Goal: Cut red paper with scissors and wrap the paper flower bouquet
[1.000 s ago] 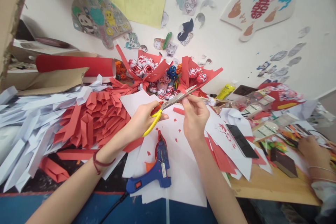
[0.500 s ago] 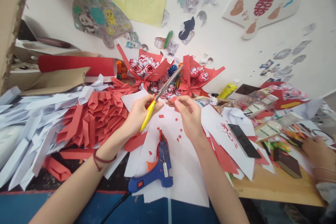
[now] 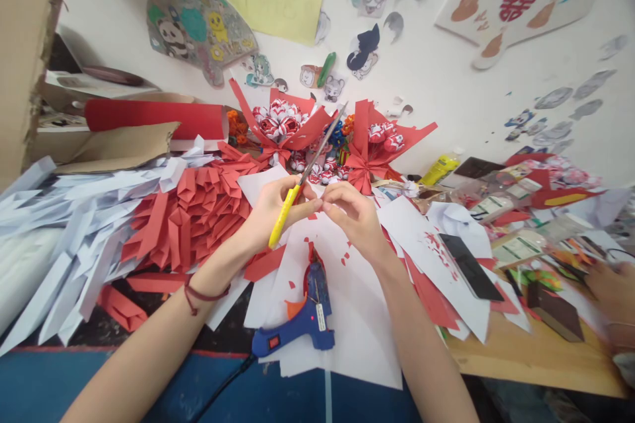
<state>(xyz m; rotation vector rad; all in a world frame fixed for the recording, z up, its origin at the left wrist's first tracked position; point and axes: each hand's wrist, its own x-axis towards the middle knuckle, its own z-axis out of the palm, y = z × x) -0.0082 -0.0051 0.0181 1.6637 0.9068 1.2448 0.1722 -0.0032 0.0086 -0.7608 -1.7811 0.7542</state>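
My left hand [image 3: 270,208] is closed round the yellow handles of a pair of scissors [image 3: 303,178], whose blades point up and away toward the red paper bouquets [image 3: 290,125]. My right hand [image 3: 353,215] pinches a small red paper piece right beside the left hand's fingertips; the piece is mostly hidden. Both hands hover over white sheets [image 3: 347,304] sprinkled with tiny red scraps. A blue glue gun [image 3: 297,334] stands on the sheets just below the hands.
Folded red paper pieces [image 3: 198,211] and white folded pieces [image 3: 74,225] pile up at the left. A red roll [image 3: 153,115] lies behind them. At the right are a black phone [image 3: 469,268], a yellow bottle [image 3: 439,168], assorted clutter, and another person's hand [image 3: 612,291].
The scissors swung from pointing right to pointing up and away. My right hand moved left until its fingertips met the left hand. The view shifted slightly.
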